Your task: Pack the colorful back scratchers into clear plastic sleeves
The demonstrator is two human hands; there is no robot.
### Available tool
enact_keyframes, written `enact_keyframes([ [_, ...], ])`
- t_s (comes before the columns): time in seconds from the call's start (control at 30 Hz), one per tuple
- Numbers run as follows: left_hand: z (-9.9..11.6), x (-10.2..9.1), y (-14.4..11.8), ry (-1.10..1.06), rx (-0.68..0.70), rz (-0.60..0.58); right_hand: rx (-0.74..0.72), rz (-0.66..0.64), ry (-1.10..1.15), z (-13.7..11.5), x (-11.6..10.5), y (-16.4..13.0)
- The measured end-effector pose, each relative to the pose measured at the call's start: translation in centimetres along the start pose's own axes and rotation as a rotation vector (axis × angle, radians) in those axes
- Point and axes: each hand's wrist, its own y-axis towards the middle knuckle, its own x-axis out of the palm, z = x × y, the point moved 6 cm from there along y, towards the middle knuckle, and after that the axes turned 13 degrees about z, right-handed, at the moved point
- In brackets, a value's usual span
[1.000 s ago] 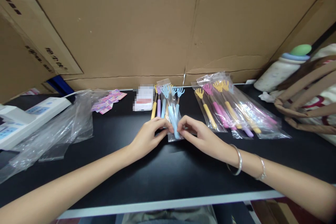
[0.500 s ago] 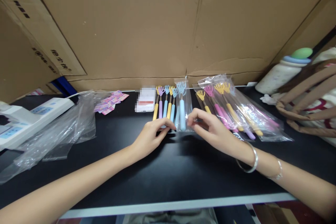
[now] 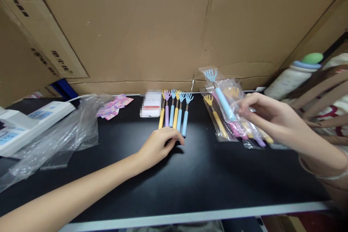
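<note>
Five loose back scratchers (image 3: 174,112) in a row on tabletop (image 3: 190,174): two yellow, one purple, two blue. One bagged blue scratcher (image 3: 221,98). One white phone (image 3: 151,104). One bottle (image 3: 293,74).

Almost no writing can be read here. The large brown cardboard box (image 3: 35,43) standing at the left behind the black worktop (image 3: 190,177) carries dark printed characters in two places: one row near its top left corner and one shorter slanted row lower down. Both rows are too tilted and blurred to make out a single letter or number. The small white card with a red stripe (image 3: 150,105) lying on the worktop is blurred out, so nothing on it can be read. The small pink printed paper slips (image 3: 114,104) beside it show only coloured patterns, too small to tell.
</note>
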Motion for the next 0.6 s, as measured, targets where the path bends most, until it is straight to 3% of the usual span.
enact_keyframes([
  [0.27, -0.1, 0.1, 0.1, -0.023, -0.012, -0.008, 0.117, 0.058, -0.168, 6.2, -3.8, -2.9],
  [0.47, 0.1, 0.2, 0.1, 0.004, 0.025, -0.020, 0.100, -0.121, -0.332, 9.0, -2.9, -3.9],
  [0.6, 0.2, 0.5, 0.0, 0.050, 0.069, -0.057, 0.033, -0.122, -0.448, 8.8, -2.7, -4.1],
])
